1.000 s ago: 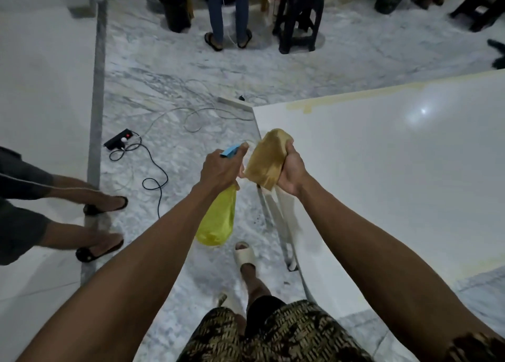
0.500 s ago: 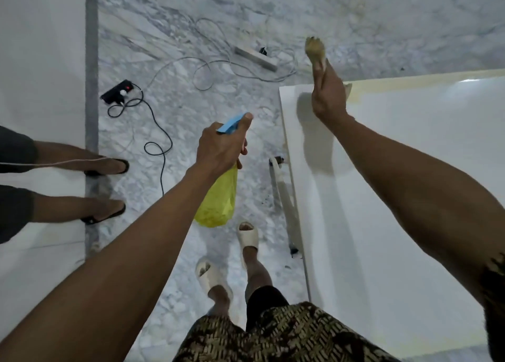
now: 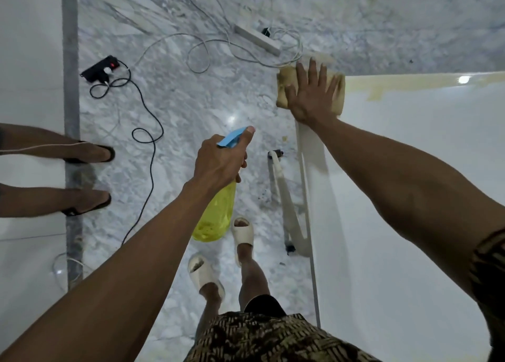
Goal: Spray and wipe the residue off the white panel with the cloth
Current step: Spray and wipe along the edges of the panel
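The white panel [image 3: 415, 186] fills the right side, raised off the floor. A yellowish band of residue [image 3: 388, 84] runs along its far edge. My right hand [image 3: 310, 91] lies flat, fingers spread, pressing the tan cloth [image 3: 285, 84] onto the panel's far left corner. My left hand [image 3: 218, 159] grips the yellow spray bottle [image 3: 216, 216] by its blue trigger head, holding it over the floor to the left of the panel, nozzle pointing toward the corner.
Marble floor [image 3: 191, 96] with a black power strip [image 3: 99, 67], a white power strip [image 3: 257, 39] and loose cables. A metal stand leg [image 3: 284, 197] props the panel's left edge. Another person's sandalled feet [image 3: 90, 178] stand at the left. My own feet [image 3: 218, 255] are below.
My right hand went from holding the bunched cloth beside the bottle to reaching out and flattening it on the panel's far corner. The left hand with the bottle stayed roughly in place.
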Available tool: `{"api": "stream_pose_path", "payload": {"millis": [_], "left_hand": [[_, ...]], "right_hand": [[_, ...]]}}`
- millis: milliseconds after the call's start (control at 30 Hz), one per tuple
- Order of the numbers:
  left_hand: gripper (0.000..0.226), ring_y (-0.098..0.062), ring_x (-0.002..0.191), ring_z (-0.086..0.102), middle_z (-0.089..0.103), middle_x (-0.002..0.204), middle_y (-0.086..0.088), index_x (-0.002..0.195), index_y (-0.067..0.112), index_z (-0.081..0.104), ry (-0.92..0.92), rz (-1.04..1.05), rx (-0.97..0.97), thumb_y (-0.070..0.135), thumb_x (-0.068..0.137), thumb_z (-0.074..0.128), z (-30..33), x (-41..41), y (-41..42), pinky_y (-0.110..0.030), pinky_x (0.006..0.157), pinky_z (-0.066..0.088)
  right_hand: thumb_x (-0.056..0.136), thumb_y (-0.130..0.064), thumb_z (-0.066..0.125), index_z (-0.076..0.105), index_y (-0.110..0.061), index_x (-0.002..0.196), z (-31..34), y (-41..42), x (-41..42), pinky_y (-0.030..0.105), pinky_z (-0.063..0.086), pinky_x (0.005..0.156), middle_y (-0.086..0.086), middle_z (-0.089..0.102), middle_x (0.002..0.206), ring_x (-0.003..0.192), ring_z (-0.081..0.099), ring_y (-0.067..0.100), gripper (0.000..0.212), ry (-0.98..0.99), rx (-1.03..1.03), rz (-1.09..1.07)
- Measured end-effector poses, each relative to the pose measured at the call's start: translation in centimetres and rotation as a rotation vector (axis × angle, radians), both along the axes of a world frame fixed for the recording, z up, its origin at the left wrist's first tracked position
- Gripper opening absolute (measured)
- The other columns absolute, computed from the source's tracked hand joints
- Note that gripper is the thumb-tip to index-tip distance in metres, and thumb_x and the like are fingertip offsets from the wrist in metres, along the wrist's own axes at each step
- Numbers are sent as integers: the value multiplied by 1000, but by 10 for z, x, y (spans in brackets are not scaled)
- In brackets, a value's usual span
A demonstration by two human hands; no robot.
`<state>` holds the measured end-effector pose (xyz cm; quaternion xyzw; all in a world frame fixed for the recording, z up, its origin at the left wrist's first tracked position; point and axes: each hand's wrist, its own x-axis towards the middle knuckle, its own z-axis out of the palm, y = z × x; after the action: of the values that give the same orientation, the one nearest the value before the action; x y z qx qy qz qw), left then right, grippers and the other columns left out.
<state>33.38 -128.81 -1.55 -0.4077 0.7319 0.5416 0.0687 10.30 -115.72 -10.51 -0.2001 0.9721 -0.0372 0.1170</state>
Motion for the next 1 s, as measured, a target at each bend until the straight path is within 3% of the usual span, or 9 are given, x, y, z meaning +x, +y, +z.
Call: {"api": "stream_pose_path", "payload": {"millis": [100, 267, 433, 600, 767, 1000], "left_hand": [[68, -23, 49, 73, 76, 66, -5, 67, 7, 72, -16, 19, 32, 69, 96, 69, -7, 7, -2, -34, 53, 64], [68, -20, 49, 72, 77, 69, -7, 70, 7, 72, -27, 4, 35, 70, 96, 69, -8, 17, -4, -34, 54, 64], [68, -20, 49, 71, 77, 70, -8, 70, 7, 71, -29, 11, 42, 69, 96, 69, -7, 24, -7, -34, 55, 64], [69, -28, 55, 75, 78, 69, -9, 68, 6, 73, -16, 5, 37, 69, 95, 70, -8, 31, -7, -42, 58, 68], [69, -23, 53, 74, 78, 72, -10, 69, 6, 73, 4, -18, 34, 68, 97, 69, -5, 34, -2, -44, 58, 68], [73, -26, 58, 76, 78, 69, -6, 68, 6, 74, 5, -44, 22, 73, 95, 67, -6, 49, 5, -50, 70, 69]], "right_hand": [[103, -50, 21, 12, -22, 159, -5, -3, 4, 64, -3, 118, 10, 10, 166, 153, 5, 36, 64, 74, 37, 1], [100, -60, 22, 6, -18, 160, -5, -6, 5, 64, -4, 116, 10, 2, 167, 153, -1, 37, 75, 58, 47, -62], [103, -51, 22, 9, -16, 159, -7, -10, 6, 68, -5, 115, 10, 2, 167, 152, -4, 38, 67, 36, 59, -44], [103, -49, 24, 10, -15, 159, -9, -9, 11, 67, -1, 117, 9, 6, 167, 153, 2, 36, 68, 61, 70, -38], [100, -48, 20, 8, -12, 159, -12, 7, 26, 67, 4, 117, 11, 7, 167, 153, 7, 34, 70, 111, 67, 4], [101, -49, 22, 6, -13, 159, -12, 32, 60, 62, -2, 119, 9, 3, 167, 154, 2, 29, 70, 118, 9, -2]]}}
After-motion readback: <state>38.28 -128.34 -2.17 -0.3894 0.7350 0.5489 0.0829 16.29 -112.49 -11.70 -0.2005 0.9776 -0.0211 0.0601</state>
